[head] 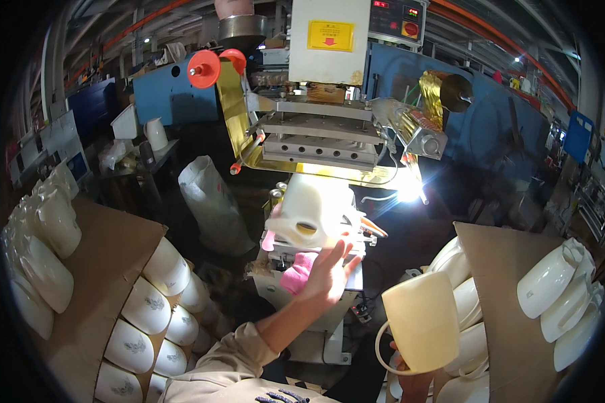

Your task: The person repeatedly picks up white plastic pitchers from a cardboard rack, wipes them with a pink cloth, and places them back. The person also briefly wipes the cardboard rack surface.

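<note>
A white plastic jug (pixel 307 211) lies on the fixture of a hot-stamping press, below its heated head (pixel 322 151) and a gold foil strip (pixel 232 111). My left hand (pixel 330 274) is raised at the jug's near end, fingers spread. Whether its fingertips touch the jug I cannot tell. My right hand (pixel 414 385), low at the right and partly hidden, grips a cream-coloured jug (pixel 421 320) with a looped handle on its left side. A pink cloth (pixel 298 272) sits on the machine just beyond my left wrist.
Cartons with cardboard flaps (pixel 106 262) flank me, holding several jugs; the left ones (pixel 138 305) bear dark printed motifs. More jugs (pixel 552 279) lie beyond the right flap (pixel 499 292). A bright lamp (pixel 408 191) shines beside the press. Orange-handled pliers (pixel 373 227) lie by the fixture. A white sack (pixel 214 206) stands left.
</note>
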